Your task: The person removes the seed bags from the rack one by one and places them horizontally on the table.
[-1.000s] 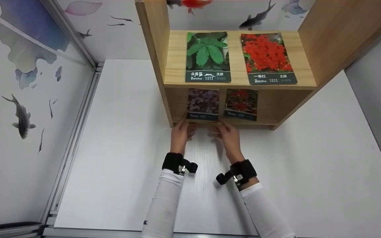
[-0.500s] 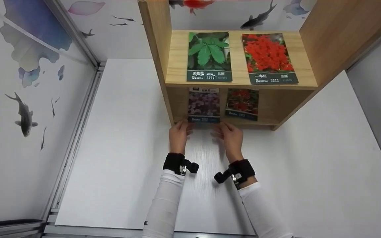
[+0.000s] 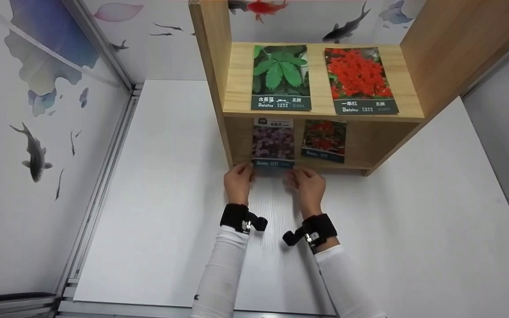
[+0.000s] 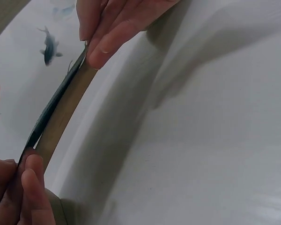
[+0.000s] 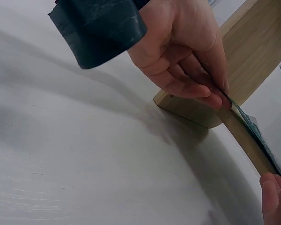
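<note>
Since a second ago the purple-flower seed packet (image 3: pixel 273 143) has slid further out of the lower shelf opening, so its white top strip now shows below the upper board, and both hands have drawn back a little toward the person.

Going left to right: a wall panel printed with fish (image 3: pixel 31 150) bounds the white table (image 3: pixel 161 212). Then comes the left hand (image 3: pixel 238 181), pinching the packet's lower left corner between thumb and fingertips; the left wrist view shows the thin card edge-on, caught between the fingers (image 4: pixel 100 44). Holding a corner on each side keeps so limp a sheet flat and level as it clears the shelf lip. The right hand (image 3: pixel 308 184) pinches the lower right corner the same way (the right wrist view shows its fingertips (image 5: pixel 214 99) closed on the card's edge, just beside the foot of the wooden shelf unit (image 3: pixel 407 77)). The packet itself lies half in, half out of the lower compartment, its bottom edge over the table.

Further right inside that compartment a red-flower packet (image 3: pixel 324 140) lies flat and untouched. On the upper board, a green-leaf packet (image 3: pixel 281 77) and a larger red-flower packet (image 3: pixel 359 81) lie side by side, faces up, apparently so the pictures read from the front.
</note>
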`<state>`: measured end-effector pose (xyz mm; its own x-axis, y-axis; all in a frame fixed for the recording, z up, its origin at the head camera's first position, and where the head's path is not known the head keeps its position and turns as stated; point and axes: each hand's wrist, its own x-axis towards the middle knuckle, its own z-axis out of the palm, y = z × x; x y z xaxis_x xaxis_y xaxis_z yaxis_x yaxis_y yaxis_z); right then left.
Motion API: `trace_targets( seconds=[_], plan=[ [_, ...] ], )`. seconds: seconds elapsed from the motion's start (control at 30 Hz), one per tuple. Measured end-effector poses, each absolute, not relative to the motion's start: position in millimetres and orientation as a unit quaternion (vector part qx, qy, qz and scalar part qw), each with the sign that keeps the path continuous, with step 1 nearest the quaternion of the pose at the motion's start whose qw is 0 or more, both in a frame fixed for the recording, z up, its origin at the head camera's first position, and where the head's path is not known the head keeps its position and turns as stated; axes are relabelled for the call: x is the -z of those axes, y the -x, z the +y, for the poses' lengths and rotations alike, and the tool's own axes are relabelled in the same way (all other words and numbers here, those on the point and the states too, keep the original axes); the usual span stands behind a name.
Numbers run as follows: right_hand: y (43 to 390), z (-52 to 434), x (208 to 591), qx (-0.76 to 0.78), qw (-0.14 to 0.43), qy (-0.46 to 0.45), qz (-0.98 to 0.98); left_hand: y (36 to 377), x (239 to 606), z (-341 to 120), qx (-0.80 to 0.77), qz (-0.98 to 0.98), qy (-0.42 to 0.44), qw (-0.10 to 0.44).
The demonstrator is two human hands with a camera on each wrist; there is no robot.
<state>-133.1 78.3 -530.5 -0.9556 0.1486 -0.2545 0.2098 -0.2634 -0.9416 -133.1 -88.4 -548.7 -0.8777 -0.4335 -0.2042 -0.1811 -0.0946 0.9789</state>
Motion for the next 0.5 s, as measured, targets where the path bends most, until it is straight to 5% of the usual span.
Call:
trace_targets(
  seconds=[0.5],
  plan=[
    [134.0,79.1,529.8,0.799,0.029,-0.163,0.578,127.6,555.5,-90.2,0.697,-0.68,-0.214,0.074]
  ],
)
